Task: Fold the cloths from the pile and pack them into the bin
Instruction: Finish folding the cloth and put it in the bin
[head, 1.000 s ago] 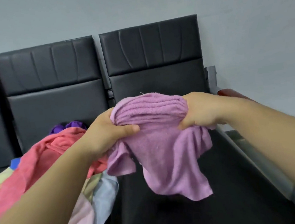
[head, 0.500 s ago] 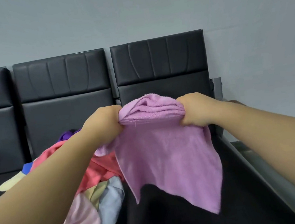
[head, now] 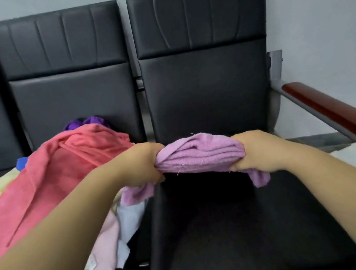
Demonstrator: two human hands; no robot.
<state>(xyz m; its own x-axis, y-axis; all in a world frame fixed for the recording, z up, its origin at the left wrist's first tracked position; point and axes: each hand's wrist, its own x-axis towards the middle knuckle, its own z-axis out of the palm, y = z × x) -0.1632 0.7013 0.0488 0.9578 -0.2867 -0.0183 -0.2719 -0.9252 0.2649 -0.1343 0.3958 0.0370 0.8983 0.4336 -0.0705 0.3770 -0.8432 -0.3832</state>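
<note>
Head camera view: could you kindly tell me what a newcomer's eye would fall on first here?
The bunched lilac cloth at centre, held taut between the left hand and right hand above the black seat. Next, the big coral cloth topping the pile on the neighbouring chair, left.

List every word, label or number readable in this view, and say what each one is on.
No text here can be read.
The small white tag on the pale pink cloth in the pile is too blurred to read.
The lilac terry cloth, black padded chairs and grey wall show no lettering.
</note>
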